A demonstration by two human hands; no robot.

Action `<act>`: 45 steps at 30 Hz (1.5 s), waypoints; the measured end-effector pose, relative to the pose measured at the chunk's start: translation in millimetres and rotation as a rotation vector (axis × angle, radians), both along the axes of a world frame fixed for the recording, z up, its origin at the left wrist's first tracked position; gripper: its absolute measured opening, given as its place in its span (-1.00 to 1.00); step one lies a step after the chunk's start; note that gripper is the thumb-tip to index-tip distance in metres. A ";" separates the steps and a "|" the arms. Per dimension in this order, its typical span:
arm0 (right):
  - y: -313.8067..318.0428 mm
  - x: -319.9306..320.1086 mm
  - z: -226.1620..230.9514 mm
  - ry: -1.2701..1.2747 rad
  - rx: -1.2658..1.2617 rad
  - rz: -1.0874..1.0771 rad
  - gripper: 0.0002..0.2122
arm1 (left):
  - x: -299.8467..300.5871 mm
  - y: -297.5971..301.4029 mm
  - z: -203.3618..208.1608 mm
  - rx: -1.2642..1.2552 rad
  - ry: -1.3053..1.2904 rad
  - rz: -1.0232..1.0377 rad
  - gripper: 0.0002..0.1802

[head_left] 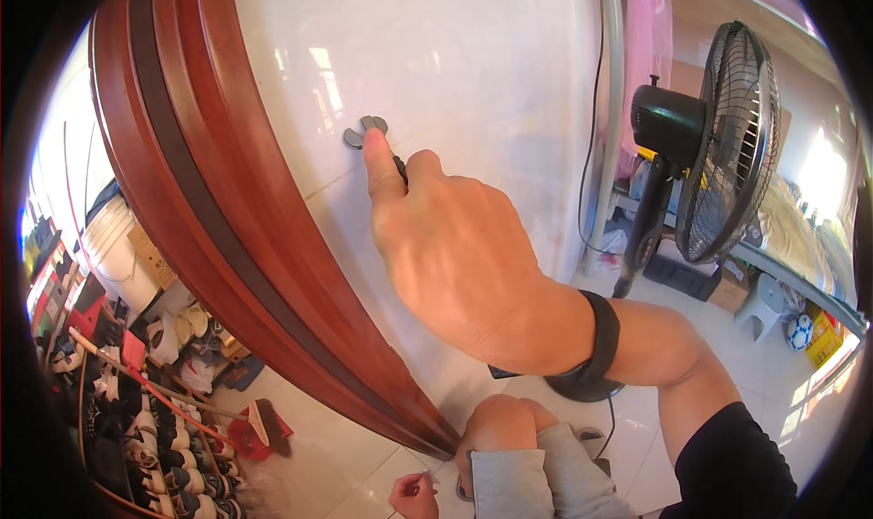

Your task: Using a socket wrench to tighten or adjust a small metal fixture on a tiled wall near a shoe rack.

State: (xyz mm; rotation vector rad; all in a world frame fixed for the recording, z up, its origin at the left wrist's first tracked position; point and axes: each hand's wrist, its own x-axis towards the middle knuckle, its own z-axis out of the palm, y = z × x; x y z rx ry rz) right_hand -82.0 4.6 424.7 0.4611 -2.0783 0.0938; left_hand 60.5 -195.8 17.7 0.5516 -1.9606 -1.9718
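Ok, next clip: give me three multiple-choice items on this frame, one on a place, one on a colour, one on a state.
1. Where is the right hand?
A. On the fan
B. At the grey fitting on the white wall
C. On the broom

2. What colour is the door frame?
A. Reddish brown
B. Blue
C. Green

3. How is the left hand?
A. Flat on the wall
B. Gripping the fan's stand
C. Low by the knee, fingers curled, off the wall

Answers: 1 B, the forefinger reaches the grey piece, a dark tool under the fingers. 2 A, polished red-brown wood. 3 C, it shows at the lower edge beside the knee.
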 end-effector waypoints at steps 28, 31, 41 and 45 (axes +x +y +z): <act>-7.2 4.2 -2.2 -0.020 0.074 -0.065 -0.45 | 3.4 -4.1 -0.2 0.026 -0.030 0.049 -0.86; -7.2 2.1 0.9 -0.016 0.057 -0.055 -0.46 | 2.1 -5.4 -5.2 0.026 -0.031 0.042 -0.86; -0.2 -2.0 5.1 0.010 0.019 0.077 -0.52 | -3.8 -1.7 -11.8 0.042 -0.033 0.005 -0.87; -2.2 -6.2 6.1 0.042 0.010 0.065 -0.53 | -7.9 6.9 -13.2 0.025 -0.046 -0.015 -0.87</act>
